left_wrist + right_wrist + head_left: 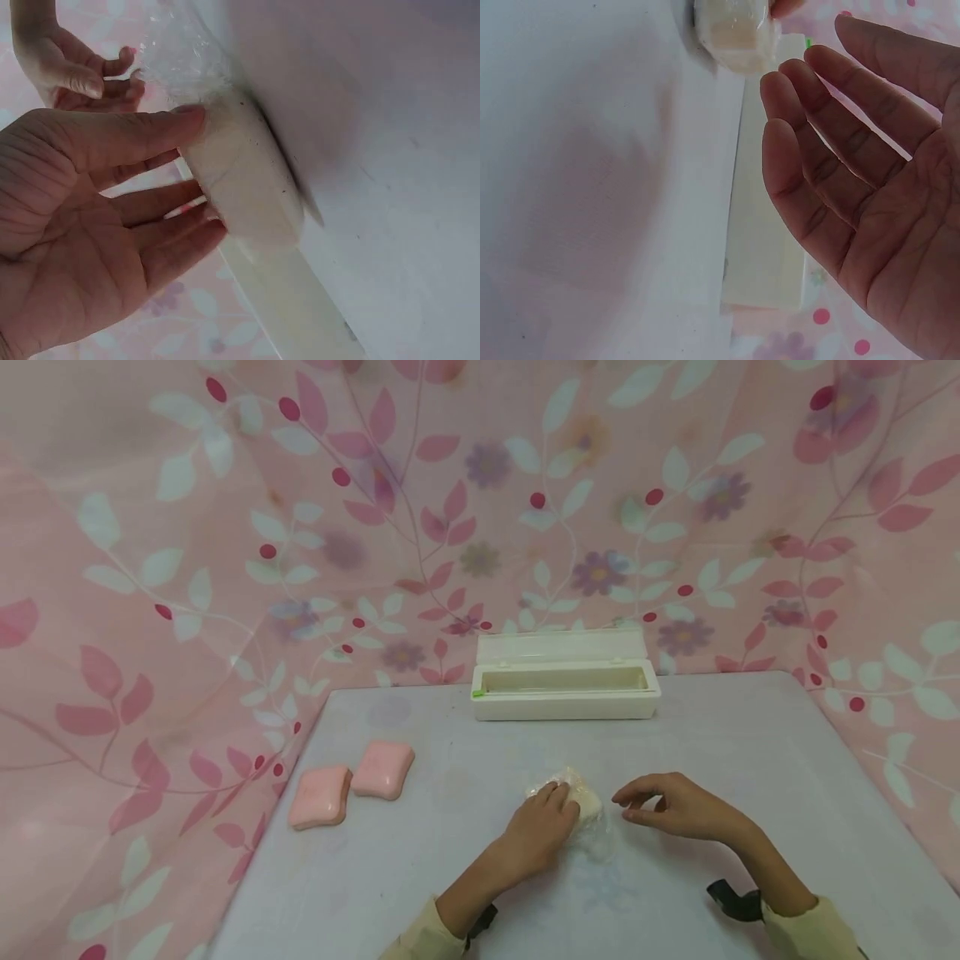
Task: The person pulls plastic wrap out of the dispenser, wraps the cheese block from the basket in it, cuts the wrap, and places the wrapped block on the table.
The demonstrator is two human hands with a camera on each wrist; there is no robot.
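Note:
A cream-coloured bar of soap [589, 802], partly wrapped in clear plastic film [597, 841], lies on the table in front of the person. The left hand [537, 832] holds this bar from above. In the left wrist view, the thumb and fingertips grip the upper edge of the soap [244, 176], and crumpled film [180, 49] bunches at one end. To the right of the bar, the right hand [678, 808] hovers apart from it with loosely bent fingers. The right wrist view shows that palm [907, 217] holding nothing.
Two pink soap bars [320, 797] [384, 769] lie on the left side of the white-covered table [420, 877]. Toward the back edge stands a long white box [566, 707] with its lid [561, 647] raised. A pink floral curtain [465, 527] hangs behind.

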